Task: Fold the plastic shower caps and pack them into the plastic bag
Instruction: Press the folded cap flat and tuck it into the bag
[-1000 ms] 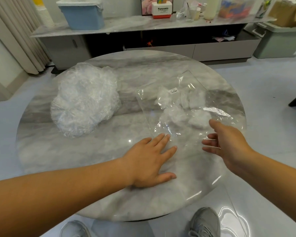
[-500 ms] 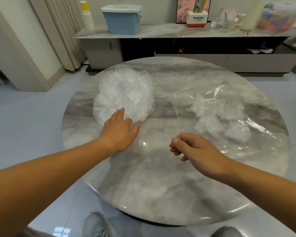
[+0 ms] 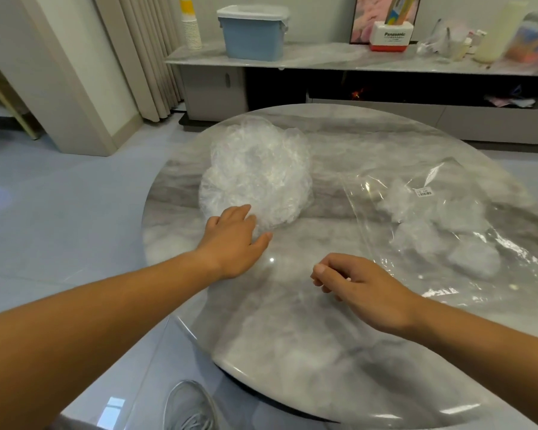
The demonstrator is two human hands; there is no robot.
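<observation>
Sideboard (image 3: 323, 62) behind: blue bin (image 3: 253, 35), cups (image 3: 190, 26); table (image 3: 292, 321) holds caps (image 3: 255, 172), bag (image 3: 441, 218).

table (image 3: 292, 330) glossy grey marble; shower caps (image 3: 255, 169) crinkled clear plastic; bag (image 3: 441, 218) smooth shiny film.
</observation>
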